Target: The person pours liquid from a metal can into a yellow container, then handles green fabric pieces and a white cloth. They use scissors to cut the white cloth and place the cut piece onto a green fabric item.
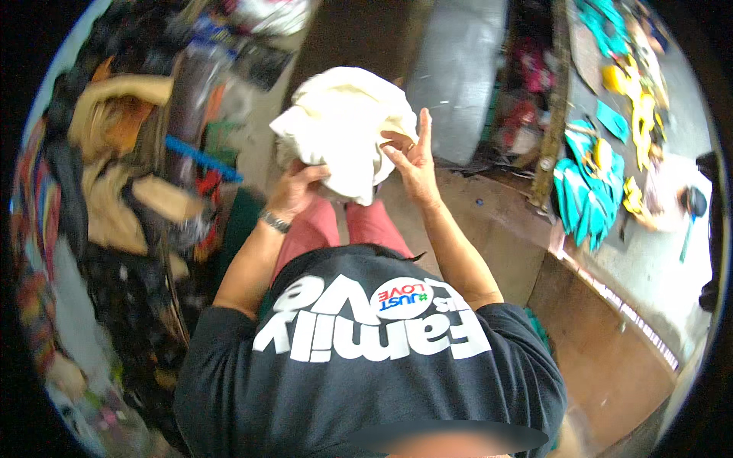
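A: Where is the cream cloth (347,114)?
B: Bunched between the hands; the left hand (296,189) pinches its near edge, thumb uppermost; a dark band (274,222) circles that wrist.
A: And the right hand (414,162)?
B: At the cloth's opposite side, one finger raised; whether it pinches, I cannot tell; teal pieces (589,195) lie well to its right.

Grey tabletop (687,99) at right: teal pieces (588,197) heaped near inner edge, yellow pieces (644,118) strewn beside them.
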A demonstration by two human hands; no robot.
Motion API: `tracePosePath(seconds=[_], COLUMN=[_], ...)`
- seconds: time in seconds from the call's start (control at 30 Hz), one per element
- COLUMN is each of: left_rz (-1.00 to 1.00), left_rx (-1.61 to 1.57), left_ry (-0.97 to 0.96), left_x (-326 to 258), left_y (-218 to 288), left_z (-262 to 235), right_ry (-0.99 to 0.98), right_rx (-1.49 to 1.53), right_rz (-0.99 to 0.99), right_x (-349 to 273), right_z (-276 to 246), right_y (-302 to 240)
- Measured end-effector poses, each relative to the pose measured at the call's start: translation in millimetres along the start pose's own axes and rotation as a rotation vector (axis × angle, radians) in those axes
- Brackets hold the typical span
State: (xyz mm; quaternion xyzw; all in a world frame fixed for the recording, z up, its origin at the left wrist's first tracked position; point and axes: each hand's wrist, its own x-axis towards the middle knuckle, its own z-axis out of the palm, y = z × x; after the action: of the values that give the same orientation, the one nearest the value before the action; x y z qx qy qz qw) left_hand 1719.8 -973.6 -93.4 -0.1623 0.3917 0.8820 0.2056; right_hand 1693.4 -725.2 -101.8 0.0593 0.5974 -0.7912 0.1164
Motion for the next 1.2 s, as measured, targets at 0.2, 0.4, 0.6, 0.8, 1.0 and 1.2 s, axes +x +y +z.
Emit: tracePosePath(seconds=[0.2,0.4,0.6,0.8,1.0,1.2], left_rz=[0.006,-0.062,-0.030,0.216,0.198,0.031], left_rx=[-0.142,-0.530,-0.534,-0.098,1.149,1.899], left_ry=[-0.234,-0.751,-0.893,-0.234,0.530,0.172], left_x=[107.2,249.3,345.5,433.4,464.6,395.8], left_y=[43.5,72.3,69.3,-7.1,-152.0,-235.3], left_z=[78.2,176.8,285.9,312.3,236.0,203.3], right_ry=[0.391,0.744,0.975,0.936,0.699,0.579], right_rx=[-0.103,-0.248,-0.590,-1.118,-1.362,-1.311], right_rz=[-0.139,-0.379,-0.310,-0.210,-0.176,-0.122], right_x=[24.5,18.4,15.2,6.7,-3.5,-9.6], right_z=[-101.0,-190.9,-282.1,-337.2,-346.5,-352.7], right_y=[-58.4,-101.7,-114.0,-97.0,-89.4,-85.8])
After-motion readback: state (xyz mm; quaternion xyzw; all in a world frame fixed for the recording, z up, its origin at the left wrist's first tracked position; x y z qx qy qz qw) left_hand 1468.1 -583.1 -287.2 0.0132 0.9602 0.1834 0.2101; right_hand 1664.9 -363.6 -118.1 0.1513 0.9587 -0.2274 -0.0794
